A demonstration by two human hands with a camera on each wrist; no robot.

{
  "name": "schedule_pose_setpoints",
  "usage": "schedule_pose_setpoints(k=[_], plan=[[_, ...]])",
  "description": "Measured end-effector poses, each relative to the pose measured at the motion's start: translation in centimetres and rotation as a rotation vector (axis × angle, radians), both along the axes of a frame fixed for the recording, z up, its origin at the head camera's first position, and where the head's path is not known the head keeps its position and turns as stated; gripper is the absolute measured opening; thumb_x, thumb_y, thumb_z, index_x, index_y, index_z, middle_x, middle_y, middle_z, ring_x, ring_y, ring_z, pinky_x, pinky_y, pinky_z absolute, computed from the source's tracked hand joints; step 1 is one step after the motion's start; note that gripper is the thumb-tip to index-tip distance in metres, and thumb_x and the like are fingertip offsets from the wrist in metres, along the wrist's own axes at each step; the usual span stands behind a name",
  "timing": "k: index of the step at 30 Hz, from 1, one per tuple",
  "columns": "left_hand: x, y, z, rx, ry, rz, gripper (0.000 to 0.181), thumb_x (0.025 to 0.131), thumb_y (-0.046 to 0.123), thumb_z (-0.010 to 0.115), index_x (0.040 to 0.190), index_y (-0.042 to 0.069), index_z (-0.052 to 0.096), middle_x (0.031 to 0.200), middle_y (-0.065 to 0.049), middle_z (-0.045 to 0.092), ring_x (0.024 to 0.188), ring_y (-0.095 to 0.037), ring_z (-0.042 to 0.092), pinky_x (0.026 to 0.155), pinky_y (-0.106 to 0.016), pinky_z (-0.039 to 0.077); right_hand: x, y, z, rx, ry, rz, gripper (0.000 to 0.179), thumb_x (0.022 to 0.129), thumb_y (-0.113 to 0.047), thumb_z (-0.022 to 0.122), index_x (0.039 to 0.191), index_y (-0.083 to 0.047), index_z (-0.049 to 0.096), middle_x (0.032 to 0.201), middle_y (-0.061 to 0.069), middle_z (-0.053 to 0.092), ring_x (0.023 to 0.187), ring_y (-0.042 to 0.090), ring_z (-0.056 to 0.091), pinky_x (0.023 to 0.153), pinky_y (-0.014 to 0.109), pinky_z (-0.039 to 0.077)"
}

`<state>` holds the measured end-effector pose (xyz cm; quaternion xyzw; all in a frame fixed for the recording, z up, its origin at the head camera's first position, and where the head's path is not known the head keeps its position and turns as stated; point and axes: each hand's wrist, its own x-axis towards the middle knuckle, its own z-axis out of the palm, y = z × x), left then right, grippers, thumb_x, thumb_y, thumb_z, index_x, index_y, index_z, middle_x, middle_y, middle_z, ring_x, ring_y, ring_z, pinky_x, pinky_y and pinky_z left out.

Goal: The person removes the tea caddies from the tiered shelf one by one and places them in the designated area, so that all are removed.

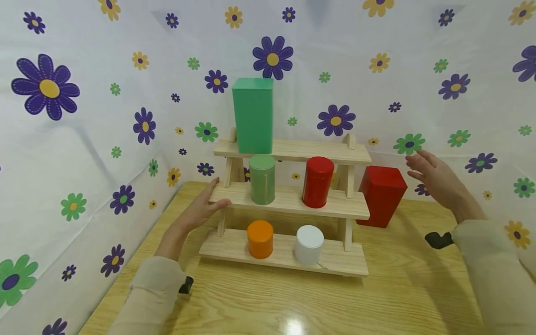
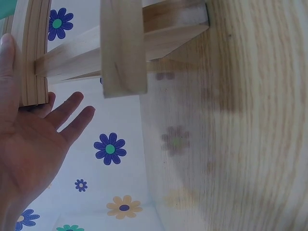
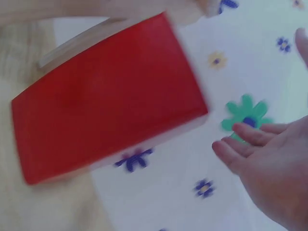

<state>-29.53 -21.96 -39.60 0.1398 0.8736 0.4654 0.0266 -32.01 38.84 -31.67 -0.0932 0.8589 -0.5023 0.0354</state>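
Observation:
A three-tier wooden display shelf (image 1: 289, 201) stands on the table. My left hand (image 1: 202, 208) grips the left end of its middle board; in the left wrist view the thumb lies along one face of the board (image 2: 34, 62) and the fingers reach behind it. My right hand (image 1: 437, 179) is in the air to the right of a red box (image 1: 381, 195), apart from it, fingers loosely extended and holding nothing. The right wrist view shows that red box (image 3: 110, 96) beside the hand (image 3: 269, 168).
A tall green box (image 1: 253, 116) stands on the top board. On the middle board are a light green canister (image 1: 263, 180) and a red canister (image 1: 318, 182). An orange tin (image 1: 260, 239) and a white tin (image 1: 309, 245) sit on the bottom board. Flowered cloth (image 1: 125, 70) hangs behind.

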Motion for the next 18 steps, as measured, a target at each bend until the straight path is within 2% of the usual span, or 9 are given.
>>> schedule_pose_setpoints(k=[3, 8, 12, 18], plan=[[0.1, -0.1, 0.1, -0.009, 0.007, -0.001, 0.093, 0.104, 0.046, 0.061, 0.167, 0.011, 0.003, 0.17, -0.023, 0.012, 0.151, -0.046, 0.022, 0.121, -0.065, 0.015, 0.2, -0.3, 1.9, -0.003, 0.019, -0.006, 0.087, 0.109, -0.057, 0.034, 0.164, -0.014, -0.017, 0.172, 0.02, -0.002, 0.152, 0.053, 0.009, 0.115, 0.076, 0.003], [0.3, -0.1, 0.3, -0.021, 0.013, 0.002, 0.092, 0.104, 0.046, 0.061, 0.167, 0.012, 0.003, 0.17, -0.023, 0.013, 0.151, -0.046, 0.023, 0.121, -0.065, 0.016, 0.1, -0.9, 4.1, -0.006, 0.068, -0.063, 0.089, 0.107, -0.058, 0.039, 0.165, -0.018, -0.016, 0.173, 0.011, -0.007, 0.153, 0.051, 0.009, 0.116, 0.074, -0.003], [0.3, -0.1, 0.2, -0.023, 0.011, 0.002, 0.091, 0.104, 0.045, 0.061, 0.167, 0.012, 0.003, 0.17, -0.023, 0.012, 0.152, -0.046, 0.021, 0.122, -0.065, 0.015, 0.3, -1.3, 5.1, 0.029, 0.131, -0.111, 0.089, 0.106, -0.059, 0.041, 0.166, -0.019, -0.012, 0.173, 0.009, -0.001, 0.152, 0.051, 0.014, 0.115, 0.075, -0.001], [0.1, 0.0, 0.0, -0.011, 0.007, 0.0, 0.09, 0.105, 0.046, 0.059, 0.167, 0.012, 0.004, 0.171, -0.021, 0.011, 0.153, -0.044, 0.021, 0.122, -0.064, 0.015, 0.5, -1.9, 6.1, -0.006, 0.168, -0.126, 0.086, 0.106, -0.058, 0.041, 0.167, -0.021, -0.007, 0.174, 0.007, 0.006, 0.154, 0.046, 0.016, 0.118, 0.071, -0.002]])
